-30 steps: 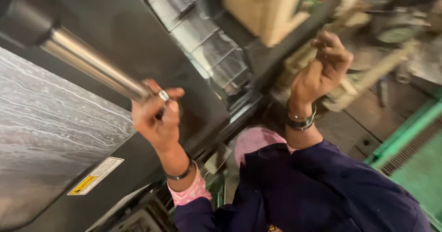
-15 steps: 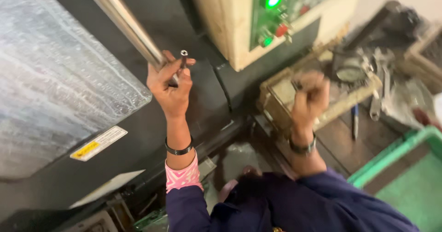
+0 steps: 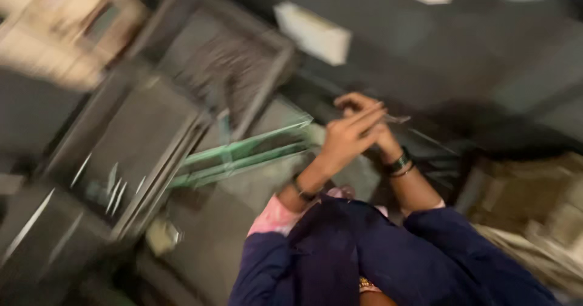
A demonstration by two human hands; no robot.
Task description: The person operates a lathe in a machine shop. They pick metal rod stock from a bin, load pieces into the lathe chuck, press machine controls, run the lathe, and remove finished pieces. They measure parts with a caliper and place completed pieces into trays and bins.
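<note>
Since half a second ago both hands have left the machine: the left hand (image 3: 346, 137) has come off the shiny steel bar, the right hand (image 3: 370, 127) off the box of tools, and they now meet in front of the chest. View has swung away; frame badly blurred.

Left hand lies across the front of the right, fingers (image 3: 363, 119) straight and close together, pressed onto it. Right hand mostly hidden behind; its fingers look curled, but cannot tell what they close on.

A small pale metal piece (image 3: 396, 119) pokes out just past the fingertips, to the right side. Long axis roughly level, pointing away from the hands. Which hand grips it: cannot tell. Both touch or nearly touch it; neither is clearly nearer.

Below: dark metal frame (image 3: 182, 130) and green rail (image 3: 243, 154), well apart from the hands.
</note>
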